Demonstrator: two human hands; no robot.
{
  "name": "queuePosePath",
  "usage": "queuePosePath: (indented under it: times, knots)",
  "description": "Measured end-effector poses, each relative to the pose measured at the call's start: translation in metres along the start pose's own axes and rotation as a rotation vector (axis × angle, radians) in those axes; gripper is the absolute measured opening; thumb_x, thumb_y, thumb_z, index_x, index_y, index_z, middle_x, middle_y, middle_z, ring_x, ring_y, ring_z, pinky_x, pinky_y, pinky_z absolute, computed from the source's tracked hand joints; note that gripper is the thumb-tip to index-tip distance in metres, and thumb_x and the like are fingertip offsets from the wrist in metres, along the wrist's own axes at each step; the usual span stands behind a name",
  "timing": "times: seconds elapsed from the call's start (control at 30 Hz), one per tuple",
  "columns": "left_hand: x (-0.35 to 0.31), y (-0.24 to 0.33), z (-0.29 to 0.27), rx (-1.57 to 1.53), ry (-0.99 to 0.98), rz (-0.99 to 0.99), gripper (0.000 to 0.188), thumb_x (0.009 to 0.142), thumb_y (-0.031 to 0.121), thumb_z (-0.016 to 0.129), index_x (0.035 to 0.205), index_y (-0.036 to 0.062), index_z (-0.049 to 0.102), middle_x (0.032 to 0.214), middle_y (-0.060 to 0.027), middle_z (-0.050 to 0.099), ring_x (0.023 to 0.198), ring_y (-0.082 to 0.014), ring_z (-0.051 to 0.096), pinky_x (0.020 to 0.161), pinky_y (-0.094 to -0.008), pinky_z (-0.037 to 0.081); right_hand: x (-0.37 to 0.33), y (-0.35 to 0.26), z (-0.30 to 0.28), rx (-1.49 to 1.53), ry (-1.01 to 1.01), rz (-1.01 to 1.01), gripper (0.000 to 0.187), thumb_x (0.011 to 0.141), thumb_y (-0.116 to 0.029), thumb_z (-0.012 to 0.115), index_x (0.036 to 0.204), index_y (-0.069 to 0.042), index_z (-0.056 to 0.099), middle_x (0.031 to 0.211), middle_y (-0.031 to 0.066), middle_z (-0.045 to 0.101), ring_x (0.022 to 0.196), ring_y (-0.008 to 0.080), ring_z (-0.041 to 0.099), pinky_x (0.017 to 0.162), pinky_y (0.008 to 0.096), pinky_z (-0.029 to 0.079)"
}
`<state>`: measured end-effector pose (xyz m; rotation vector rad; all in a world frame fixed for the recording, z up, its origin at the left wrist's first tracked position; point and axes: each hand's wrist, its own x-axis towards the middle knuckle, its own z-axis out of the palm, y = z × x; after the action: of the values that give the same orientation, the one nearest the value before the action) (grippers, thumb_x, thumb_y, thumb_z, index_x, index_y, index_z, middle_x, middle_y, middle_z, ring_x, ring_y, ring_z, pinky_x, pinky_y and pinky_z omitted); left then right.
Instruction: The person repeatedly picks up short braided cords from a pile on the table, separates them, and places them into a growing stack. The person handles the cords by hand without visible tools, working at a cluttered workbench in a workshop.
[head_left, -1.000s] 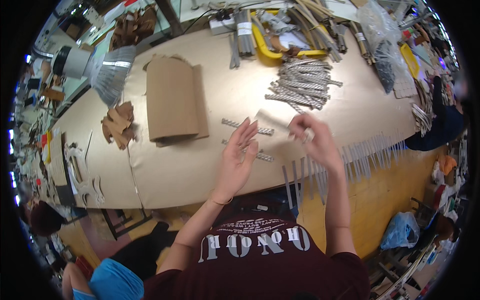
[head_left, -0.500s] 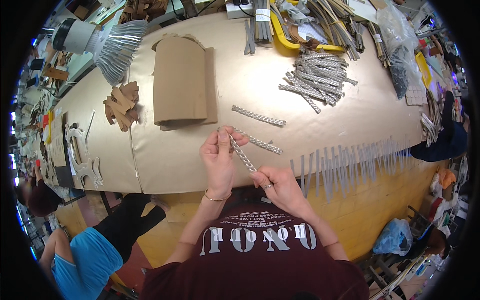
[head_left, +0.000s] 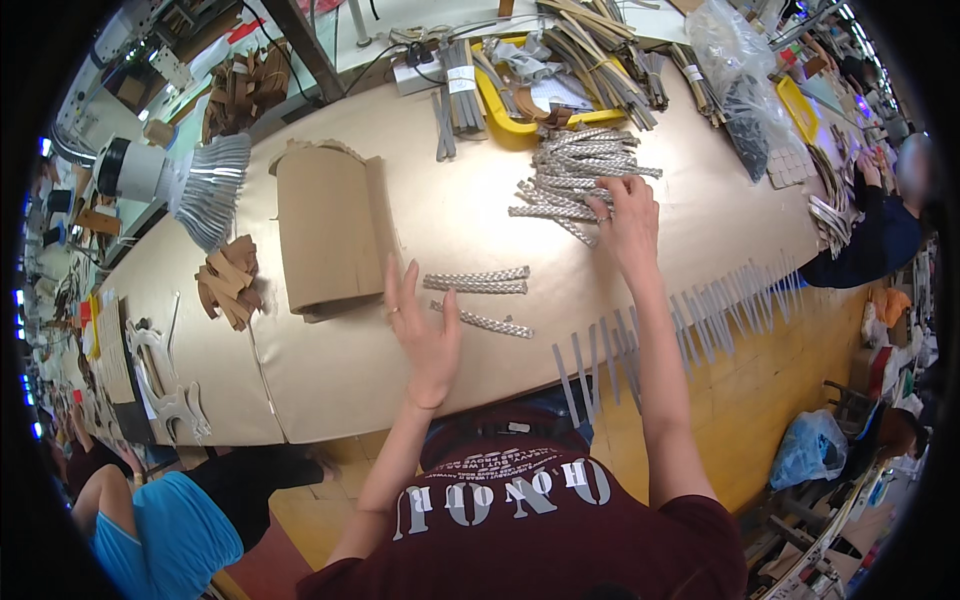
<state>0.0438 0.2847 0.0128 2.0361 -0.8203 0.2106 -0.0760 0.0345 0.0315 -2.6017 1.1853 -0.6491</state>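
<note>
My left hand (head_left: 428, 345) hovers low over the table, fingers spread, with nothing in it. Just right of its fingertips two short braided silver-grey straps (head_left: 477, 280) lie side by side. A third braided strap (head_left: 485, 320) lies nearer to me, apart from that pair. My right hand (head_left: 632, 222) is stretched out to the right edge of a heap of similar braided straps (head_left: 575, 170). Its thumb and forefinger are apart at the straps, and no strap is lifted. Whether the fingertips touch the heap is hard to tell.
A rolled brown sheet (head_left: 330, 225) stands left of my left hand, with brown scraps (head_left: 228, 280) and a lamp (head_left: 205, 190) beyond. Behind the heap sits a yellow tray (head_left: 515, 125) with strip bundles. Grey strips (head_left: 690, 325) hang over the near edge. Another person (head_left: 180, 510) is at left.
The braided strap I held in both hands now lies beside another on the table. My right hand has moved away to the heap; my left hand has opened. The view has shifted.
</note>
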Motion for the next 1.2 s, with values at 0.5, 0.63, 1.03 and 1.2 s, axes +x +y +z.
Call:
queuePosePath:
  times: [0.5, 0.63, 1.03, 1.2]
  knots:
    - [0.020, 0.043, -0.025, -1.257, -0.459, -0.558, 0.049, 0.099, 0.030, 0.051, 0.132, -0.0065, 0.046, 0.125, -0.0212, 0.058, 0.115, -0.0258, 0.058, 0.100, -0.0369, 0.045, -0.077, -0.072, -0.052, 1.398, -0.960, 0.366, 0.013, 0.095, -0.013, 0.060, 0.096, 0.000, 0.057, 0.074, 0.0007, 0.061, 0.069, 0.0060, 0.057, 0.060, 0.0217, 0.047]
    - [0.033, 0.044, -0.046, -1.210, -0.440, -0.617, 0.040, 0.099, 0.024, 0.054, 0.123, -0.0074, 0.054, 0.112, -0.0185, 0.065, 0.104, -0.0226, 0.064, 0.092, -0.0319, 0.050, -0.094, -0.091, -0.047, 1.383, -1.004, 0.379, 0.019, 0.096, -0.015, 0.058, 0.105, 0.003, 0.058, 0.074, 0.0014, 0.061, 0.066, 0.0073, 0.057, 0.061, 0.0221, 0.047]
    - [0.029, 0.040, -0.032, -1.103, 0.022, -0.587, 0.023, 0.097, 0.014, 0.057, 0.108, -0.0052, 0.061, 0.091, -0.0113, 0.067, 0.086, -0.0193, 0.068, 0.081, -0.0296, 0.055, -0.117, -0.137, -0.059, 0.878, -0.555, -0.068, 0.020, 0.091, -0.015, 0.062, 0.080, 0.000, 0.067, 0.060, 0.0121, 0.055, 0.050, 0.0164, 0.050, 0.050, 0.0305, 0.040]
    - [0.036, 0.023, -0.057, -1.404, -0.034, -0.695, 0.022, 0.096, 0.016, 0.058, 0.109, -0.0016, 0.058, 0.093, -0.0100, 0.066, 0.086, -0.0191, 0.067, 0.081, -0.0312, 0.056, -0.098, -0.151, -0.057, 0.911, -0.575, -0.015, 0.016, 0.088, -0.013, 0.064, 0.077, -0.001, 0.067, 0.065, 0.0115, 0.062, 0.059, 0.0171, 0.061, 0.057, 0.0322, 0.046]
